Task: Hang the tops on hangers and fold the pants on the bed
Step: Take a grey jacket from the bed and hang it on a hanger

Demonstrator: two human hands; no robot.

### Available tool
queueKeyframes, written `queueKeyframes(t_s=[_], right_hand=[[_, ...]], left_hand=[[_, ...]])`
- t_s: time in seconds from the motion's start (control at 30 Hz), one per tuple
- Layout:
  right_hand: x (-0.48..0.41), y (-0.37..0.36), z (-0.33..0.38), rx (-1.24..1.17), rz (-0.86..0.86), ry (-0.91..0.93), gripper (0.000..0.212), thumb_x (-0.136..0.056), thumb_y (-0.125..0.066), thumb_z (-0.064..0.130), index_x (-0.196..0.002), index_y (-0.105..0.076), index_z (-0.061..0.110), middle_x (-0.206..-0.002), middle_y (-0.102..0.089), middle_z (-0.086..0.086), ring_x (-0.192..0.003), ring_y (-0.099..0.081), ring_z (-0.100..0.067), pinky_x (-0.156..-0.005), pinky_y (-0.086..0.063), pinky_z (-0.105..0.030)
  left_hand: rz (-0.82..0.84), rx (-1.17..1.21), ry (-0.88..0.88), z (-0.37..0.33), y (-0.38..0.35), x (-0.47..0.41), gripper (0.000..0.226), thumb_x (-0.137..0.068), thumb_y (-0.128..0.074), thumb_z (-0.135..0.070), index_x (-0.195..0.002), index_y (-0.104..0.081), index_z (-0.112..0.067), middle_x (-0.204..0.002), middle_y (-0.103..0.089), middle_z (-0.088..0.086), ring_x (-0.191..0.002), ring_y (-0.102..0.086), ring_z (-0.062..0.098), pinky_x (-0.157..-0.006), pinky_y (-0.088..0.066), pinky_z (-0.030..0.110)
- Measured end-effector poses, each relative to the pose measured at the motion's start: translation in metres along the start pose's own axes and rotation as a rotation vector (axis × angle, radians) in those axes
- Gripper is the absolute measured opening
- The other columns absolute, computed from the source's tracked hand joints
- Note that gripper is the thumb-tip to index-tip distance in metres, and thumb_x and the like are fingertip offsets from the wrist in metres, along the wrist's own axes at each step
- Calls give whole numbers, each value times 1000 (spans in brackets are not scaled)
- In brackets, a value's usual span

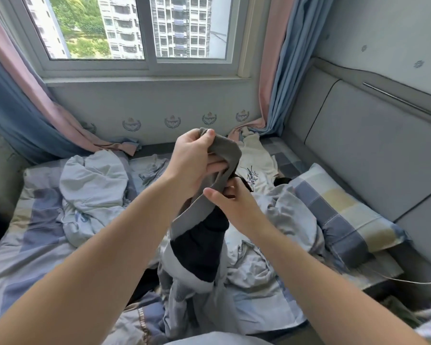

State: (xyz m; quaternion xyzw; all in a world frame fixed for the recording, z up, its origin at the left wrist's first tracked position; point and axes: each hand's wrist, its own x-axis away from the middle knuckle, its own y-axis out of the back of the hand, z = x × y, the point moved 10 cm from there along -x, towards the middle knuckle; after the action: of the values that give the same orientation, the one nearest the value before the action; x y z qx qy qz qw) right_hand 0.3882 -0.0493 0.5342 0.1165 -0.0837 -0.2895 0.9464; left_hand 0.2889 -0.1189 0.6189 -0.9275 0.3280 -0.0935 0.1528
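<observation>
Plainly, we found the left hand clamped round the ribbed grey band of a black-and-grey garment, with the thumb pressed on top. The right hand pinched the same band lower down, fingers curled. The garment hung above the checked bed, its lower end reaching the crumpled clothes.

I see a bed with a checked sheet in blue, grey and beige, which is not made. On its left part lies a crumpled pale grey-blue duvet. Near the window wall a cream top with black script print is spread flat. At the right side, against the padded headboard, rests a checked pillow. Just beside it, closer to me, lies a wrinkled pale blue shirt.
</observation>
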Motion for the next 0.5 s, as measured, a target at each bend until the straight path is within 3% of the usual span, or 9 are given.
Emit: queueKeyframes(t_s=[0.07,0.13,0.17,0.27,0.3,0.37,0.43,0.5], right_hand=[[-6,1,-10,37,-89,-22,30,-85,-70,48,-101,-61,24,-97,-70,11,-91,-65,-5,-77,-49,-24],[-11,5,-13,60,-165,-6,21,-90,-63,38,-97,-60,18,-92,-68,1,-89,-64,-18,-74,-47,-31],[-12,6,-12,45,-179,5,25,-88,-63,41,-96,-59,18,-89,-67,0,-86,-63,-19,-73,-47,-33],[-15,9,-11,77,-211,0,42,-72,-64,64,-91,-56,27,-80,-66,14,-73,-61,0,-66,-50,-29],[-16,13,-12,125,-236,15,35,-74,-63,59,-84,-54,27,-72,-63,17,-66,-58,0,-61,-46,-29],[-19,22,-18,218,-280,46,18,-79,-55,33,-68,-43,25,-56,-54,18,-53,-47,-4,-52,-33,-28],[-21,30,-36,283,-298,27,23,-76,-48,13,-61,-34,24,-50,-49,14,-48,-39,-9,-49,-26,-28],[-21,38,-63,365,-301,-47,27,-78,-49,6,-59,-37,20,-50,-47,6,-51,-39,-12,-47,-27,-30]], left_hand=[[25,2,14,-3,-11,6,18,-106,-48,-15,-91,-54,-7,-92,-67,18,-81,-74,32,-65,-61,38],[13,6,17,-3,-13,9,18,-106,-48,-14,-92,-55,-6,-97,-66,21,-87,-72,34,-72,-62,41],[3,9,18,-2,-12,9,18,-106,-48,-14,-92,-55,-6,-98,-66,21,-89,-72,34,-73,-62,41],[-3,27,32,3,-8,11,18,-106,-48,-13,-91,-56,-6,-99,-67,22,-90,-72,33,-74,-62,41],[0,32,31,4,-8,11,18,-106,-48,-13,-91,-56,-6,-98,-67,21,-89,-72,33,-74,-62,42],[1,33,13,3,-6,11,18,-106,-48,-12,-92,-56,-4,-96,-69,22,-86,-73,32,-73,-63,42],[-9,49,-6,-2,-3,9,17,-106,-47,-11,-93,-56,-4,-94,-70,21,-83,-74,30,-69,-62,40],[-24,87,-21,-8,2,6,19,-106,-48,-11,-90,-56,-5,-89,-71,18,-79,-75,28,-67,-62,39]])
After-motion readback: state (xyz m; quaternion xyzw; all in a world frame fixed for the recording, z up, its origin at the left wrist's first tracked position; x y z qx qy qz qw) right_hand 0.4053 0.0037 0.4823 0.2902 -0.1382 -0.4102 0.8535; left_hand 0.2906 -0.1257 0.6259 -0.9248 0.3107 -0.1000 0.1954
